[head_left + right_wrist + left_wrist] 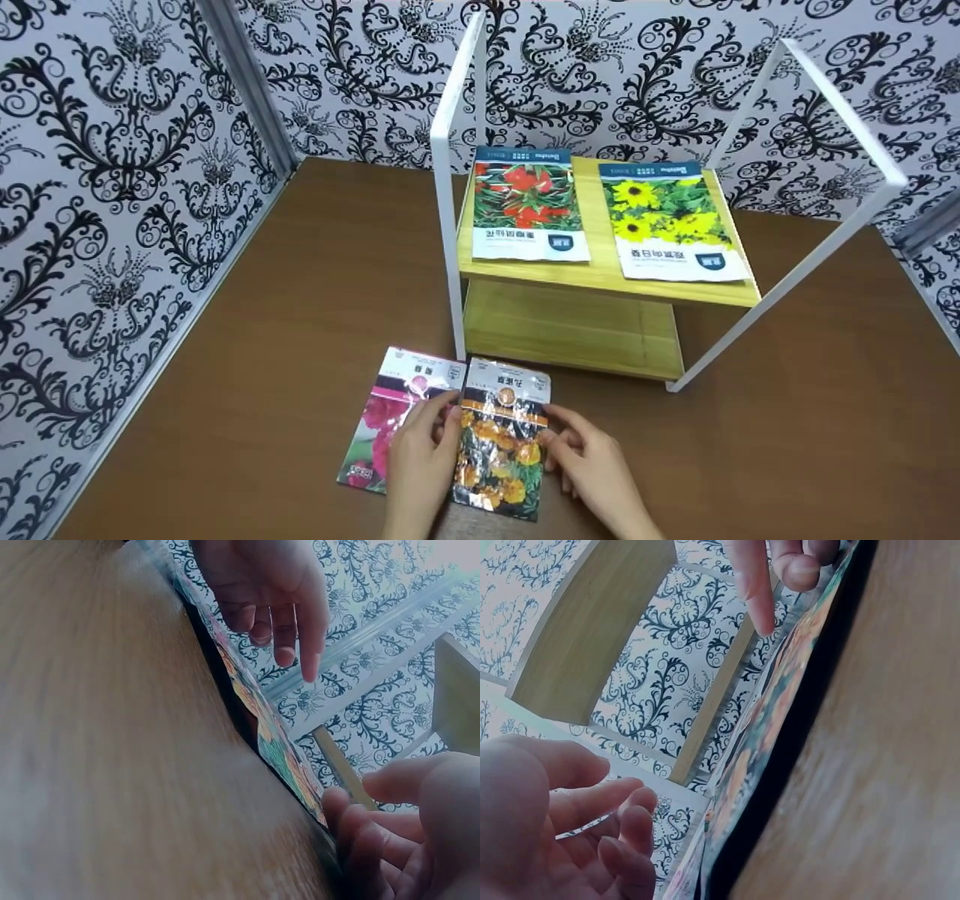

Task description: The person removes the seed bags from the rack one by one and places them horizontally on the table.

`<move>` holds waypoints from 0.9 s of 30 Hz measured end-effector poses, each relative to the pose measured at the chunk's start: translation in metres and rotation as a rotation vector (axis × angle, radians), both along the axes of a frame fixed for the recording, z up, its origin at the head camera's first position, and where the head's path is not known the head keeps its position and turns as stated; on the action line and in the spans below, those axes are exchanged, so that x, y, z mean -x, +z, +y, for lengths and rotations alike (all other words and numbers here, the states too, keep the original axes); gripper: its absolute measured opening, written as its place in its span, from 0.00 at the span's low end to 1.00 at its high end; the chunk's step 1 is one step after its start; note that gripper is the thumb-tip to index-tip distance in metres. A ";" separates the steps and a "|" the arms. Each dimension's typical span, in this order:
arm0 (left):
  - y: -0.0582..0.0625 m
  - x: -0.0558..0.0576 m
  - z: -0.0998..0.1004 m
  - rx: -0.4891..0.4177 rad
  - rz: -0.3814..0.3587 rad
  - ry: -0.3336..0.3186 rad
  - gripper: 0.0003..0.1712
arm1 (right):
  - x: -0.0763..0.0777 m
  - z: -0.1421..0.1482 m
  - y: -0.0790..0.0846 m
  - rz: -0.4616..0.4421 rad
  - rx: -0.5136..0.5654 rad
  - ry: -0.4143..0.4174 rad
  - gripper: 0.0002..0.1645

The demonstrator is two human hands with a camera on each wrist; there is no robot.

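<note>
A seed packet with orange flowers [504, 454] lies flat on the brown table below the shelf in the head view. Its left edge meets a seed packet with pink flowers [379, 416]. My left hand [421, 457] is over the seam between the two, fingers loosely bent; in the left wrist view that hand [577, 817] is raised above the packets with nothing in its grasp. Beside the orange packet's right edge is my right hand [592, 461], fingers relaxed. In the right wrist view its fingertips come near the packet's edge [289, 769]; contact is unclear.
A two-tier shelf [600, 276] with white metal frames stands behind the hands. On its upper board lie a red-flower seed packet [525, 199] and a yellow-flower seed packet [667, 214]. Its lower board [570, 322] is bare wood. Patterned walls [360, 82] enclose the table.
</note>
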State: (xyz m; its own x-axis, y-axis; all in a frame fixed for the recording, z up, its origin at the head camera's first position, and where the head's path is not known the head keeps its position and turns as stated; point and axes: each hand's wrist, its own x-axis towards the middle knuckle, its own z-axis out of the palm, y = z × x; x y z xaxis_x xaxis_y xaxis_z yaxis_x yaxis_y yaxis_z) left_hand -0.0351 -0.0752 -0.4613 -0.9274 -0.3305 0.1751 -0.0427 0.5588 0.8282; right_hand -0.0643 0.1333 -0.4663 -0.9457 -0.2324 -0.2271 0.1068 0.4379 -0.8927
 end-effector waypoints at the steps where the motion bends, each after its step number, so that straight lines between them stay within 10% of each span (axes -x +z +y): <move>1: 0.000 0.001 0.001 -0.012 0.008 -0.004 0.13 | 0.000 0.001 0.001 0.007 0.005 -0.003 0.27; 13: 0.016 0.004 0.018 -0.295 -0.030 -0.158 0.20 | -0.010 0.006 0.015 0.076 0.196 -0.153 0.28; 27: 0.079 0.010 0.025 -0.341 0.074 -0.334 0.24 | -0.011 0.036 0.044 0.410 0.226 -0.340 0.32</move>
